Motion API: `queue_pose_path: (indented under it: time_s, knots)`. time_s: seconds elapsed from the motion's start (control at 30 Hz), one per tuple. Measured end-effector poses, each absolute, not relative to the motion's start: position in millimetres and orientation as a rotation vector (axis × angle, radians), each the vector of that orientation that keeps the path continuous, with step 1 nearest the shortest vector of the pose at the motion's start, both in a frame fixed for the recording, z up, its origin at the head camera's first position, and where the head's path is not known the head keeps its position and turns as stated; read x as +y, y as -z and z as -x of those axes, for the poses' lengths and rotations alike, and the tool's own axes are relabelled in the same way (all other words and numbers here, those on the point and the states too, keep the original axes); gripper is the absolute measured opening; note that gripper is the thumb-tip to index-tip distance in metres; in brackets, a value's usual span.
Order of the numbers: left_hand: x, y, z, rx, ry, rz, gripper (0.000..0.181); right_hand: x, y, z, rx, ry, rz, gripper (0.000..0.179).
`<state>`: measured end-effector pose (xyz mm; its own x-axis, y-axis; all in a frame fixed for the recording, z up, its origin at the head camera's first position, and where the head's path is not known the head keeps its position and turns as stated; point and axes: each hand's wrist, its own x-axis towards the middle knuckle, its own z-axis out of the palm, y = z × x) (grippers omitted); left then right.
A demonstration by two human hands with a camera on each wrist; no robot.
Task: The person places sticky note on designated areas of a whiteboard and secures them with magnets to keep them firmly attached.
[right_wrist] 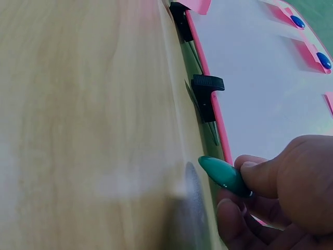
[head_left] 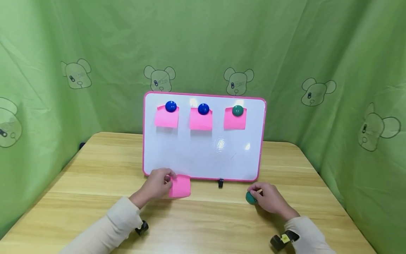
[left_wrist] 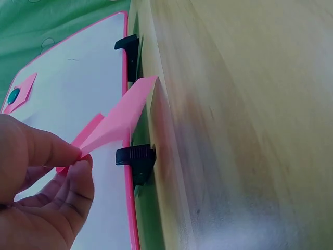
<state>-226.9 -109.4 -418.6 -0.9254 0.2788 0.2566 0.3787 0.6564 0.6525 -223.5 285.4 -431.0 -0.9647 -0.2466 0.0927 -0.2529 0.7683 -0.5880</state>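
My left hand [head_left: 157,184] pinches a pink sticky note [head_left: 180,186] by one edge, in front of the board's lower left. In the left wrist view the note [left_wrist: 122,115] is bent and sticks out from between thumb and fingers. My right hand [head_left: 269,197] holds a round green magnet [head_left: 251,198] between thumb and fingers, near the board's lower right corner. The right wrist view shows this magnet [right_wrist: 225,175] edge-on. Behind both hands stands a whiteboard [head_left: 203,155] with a pink frame.
Across the board's upper part hang three pink notes, two under blue magnets [head_left: 171,106] and one under a green magnet [head_left: 238,110]. Black clips [right_wrist: 207,96] prop the board's lower edge on the wooden table [head_left: 203,225]. A green curtain [head_left: 196,42] surrounds the table.
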Motion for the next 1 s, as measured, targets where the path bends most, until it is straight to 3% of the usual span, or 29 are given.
queue_pose_path:
  time_s: [0.5, 1.0]
  knots:
    - [-118.0, 413.1, 227.7, -2.612, 1.076, 0.692, 0.022, 277.7, 422.7, 229.2, -2.893, -1.035, -0.513, 0.010]
    - [-120.6, 407.9, 232.2, -2.695, 1.133, 0.546, 0.022, 265.1, 410.9, 234.8, -2.884, -1.052, -0.507, 0.010]
